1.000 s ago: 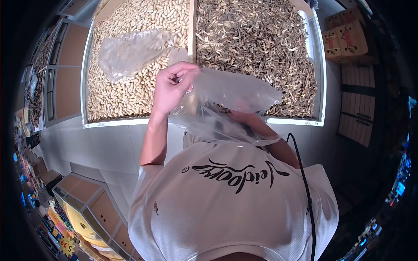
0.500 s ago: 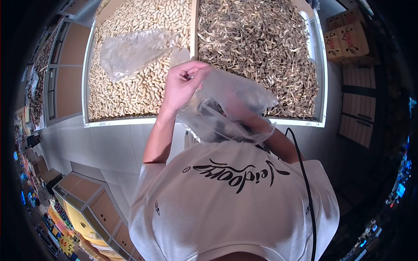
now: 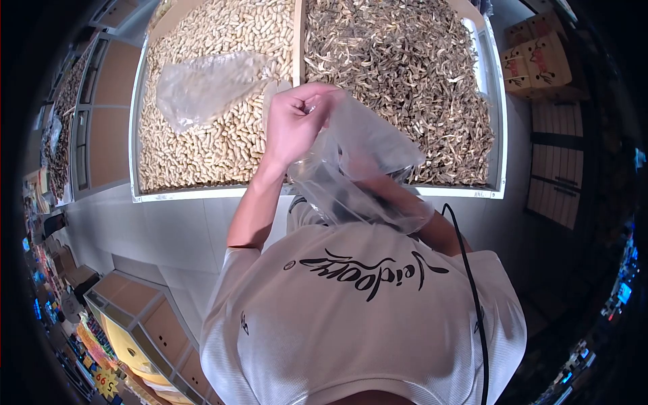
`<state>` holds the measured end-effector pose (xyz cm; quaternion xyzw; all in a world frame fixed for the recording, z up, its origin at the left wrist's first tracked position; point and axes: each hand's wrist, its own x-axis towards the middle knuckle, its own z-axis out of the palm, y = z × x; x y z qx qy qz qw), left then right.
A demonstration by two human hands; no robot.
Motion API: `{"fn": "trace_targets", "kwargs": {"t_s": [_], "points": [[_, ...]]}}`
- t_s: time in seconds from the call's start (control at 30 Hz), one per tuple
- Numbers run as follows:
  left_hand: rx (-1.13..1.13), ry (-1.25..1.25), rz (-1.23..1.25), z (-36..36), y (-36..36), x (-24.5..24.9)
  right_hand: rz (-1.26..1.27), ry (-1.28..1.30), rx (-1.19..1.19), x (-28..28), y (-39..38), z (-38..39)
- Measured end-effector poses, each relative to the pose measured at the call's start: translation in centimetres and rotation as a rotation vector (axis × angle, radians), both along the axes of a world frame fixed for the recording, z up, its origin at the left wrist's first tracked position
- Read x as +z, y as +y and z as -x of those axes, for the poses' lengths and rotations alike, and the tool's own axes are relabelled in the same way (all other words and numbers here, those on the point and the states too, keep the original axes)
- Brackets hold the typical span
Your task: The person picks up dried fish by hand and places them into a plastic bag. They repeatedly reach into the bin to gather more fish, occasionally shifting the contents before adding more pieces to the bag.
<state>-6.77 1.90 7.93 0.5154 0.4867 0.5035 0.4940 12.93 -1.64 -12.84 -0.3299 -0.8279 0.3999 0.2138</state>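
Note:
My left hand [image 3: 300,120] is closed in a pinch on the rim of a clear plastic bag [image 3: 381,138], above the front middle of the bin. The bag hangs spread toward my right forearm. My right hand [image 3: 359,165] shows only dimly through the plastic, in or behind the bag, and its fingers cannot be made out. Beyond my left hand are pale unshelled peanuts [image 3: 216,148]. Dark, dried, strip-like pieces [image 3: 405,67] fill the compartment on the right.
A second clear bag [image 3: 206,88] lies on the peanuts. A wooden divider [image 3: 299,47] parts the compartments, and a white rim [image 3: 196,194] edges the bin. Cardboard boxes [image 3: 540,64] stand at the right. A black cable [image 3: 472,277] runs down over the white shirt.
My left hand has moved slightly right and up with the bag's rim. The bag's shape has shifted, its upper part hanging more steeply.

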Motion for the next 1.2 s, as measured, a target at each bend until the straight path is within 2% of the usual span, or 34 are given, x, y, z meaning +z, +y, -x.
{"fn": "trace_targets", "kwargs": {"t_s": [0.2,0.33,0.4,0.5,0.6,0.8,1.2], "points": [[-0.050,0.008,-0.011,-1.4,1.3,0.8,-0.005,-0.029,-0.022,-0.2,0.1,-1.0],[-0.088,0.097,-0.033,-3.0,1.3,2.3,-0.003,-0.061,-0.039,-0.1,-0.2,-2.2],[-0.093,0.146,-0.051,-3.7,1.2,1.8,0.000,-0.077,-0.040,-0.2,-0.2,-2.5],[-0.090,0.092,-0.079,-4.6,1.1,1.0,0.002,-0.099,-0.049,-0.4,-0.7,-2.7],[-0.091,0.173,-0.090,-4.7,1.1,1.2,0.011,-0.116,-0.057,-1.0,-1.1,-2.8],[-0.098,0.078,0.022,-4.6,0.5,1.6,0.012,-0.125,-0.081,-2.0,-1.1,-2.4],[-0.057,0.010,0.029,-3.1,0.0,0.5,0.003,-0.099,-0.121,-2.6,-0.9,-1.1]]}}
